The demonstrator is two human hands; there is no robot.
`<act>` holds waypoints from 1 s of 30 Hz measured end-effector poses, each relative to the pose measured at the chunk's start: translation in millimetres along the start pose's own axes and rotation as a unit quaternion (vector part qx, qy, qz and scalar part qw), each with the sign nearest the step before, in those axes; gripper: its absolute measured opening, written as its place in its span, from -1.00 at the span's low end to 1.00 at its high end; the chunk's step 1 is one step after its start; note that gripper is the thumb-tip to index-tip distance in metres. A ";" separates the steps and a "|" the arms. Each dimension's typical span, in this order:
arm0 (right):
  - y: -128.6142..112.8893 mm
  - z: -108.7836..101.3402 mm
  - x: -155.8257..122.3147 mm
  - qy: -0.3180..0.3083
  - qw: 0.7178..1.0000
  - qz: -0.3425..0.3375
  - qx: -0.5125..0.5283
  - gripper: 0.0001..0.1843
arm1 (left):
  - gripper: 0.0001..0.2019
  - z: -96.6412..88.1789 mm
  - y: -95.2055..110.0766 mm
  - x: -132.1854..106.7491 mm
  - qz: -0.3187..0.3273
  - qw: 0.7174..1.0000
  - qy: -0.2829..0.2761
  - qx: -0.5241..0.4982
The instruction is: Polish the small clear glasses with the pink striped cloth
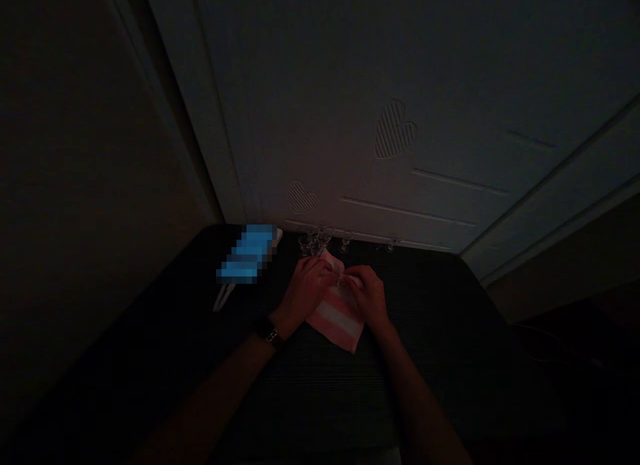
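A pink-and-white striped cloth (335, 322) lies on the dark table, its far part gathered between my two hands. My left hand (309, 286), with a dark watch (267, 330) at the wrist, has its fingers bent onto the cloth's left side. From the right, my right hand (369, 295) pinches the cloth with thumb and fingers. Something small and shiny (339, 282) shows between the fingertips; it is too dim to name. Just beyond my hands stand several small clear glass pieces (306, 244), one more (345, 242) slightly apart to their right.
A glowing blue, pixelated screen (247, 255) with a white strap or cable (223, 296) sits at the table's left back. Another small glass piece (391, 244) is at the back right. Behind rises a pale panel (345, 152) with raised hearts. The room is very dark.
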State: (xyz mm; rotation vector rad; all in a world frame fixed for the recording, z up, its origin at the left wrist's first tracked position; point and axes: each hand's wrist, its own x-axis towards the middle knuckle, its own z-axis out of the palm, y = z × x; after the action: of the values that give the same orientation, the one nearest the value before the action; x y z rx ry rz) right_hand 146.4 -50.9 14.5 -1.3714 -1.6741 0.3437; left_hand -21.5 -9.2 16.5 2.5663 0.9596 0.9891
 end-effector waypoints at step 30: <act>-2.8 -4.5 -2.4 0.003 0.998 0.056 0.037 -0.75 | -0.84 3.5 1.5 -2.1 -0.026 0.996 -0.054 0.062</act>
State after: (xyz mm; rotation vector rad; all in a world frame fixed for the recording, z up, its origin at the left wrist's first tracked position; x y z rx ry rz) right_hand 148.0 -55.4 17.7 -1.4119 -1.5683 0.4611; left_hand -19.6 -11.6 13.5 2.6495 1.0848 0.7917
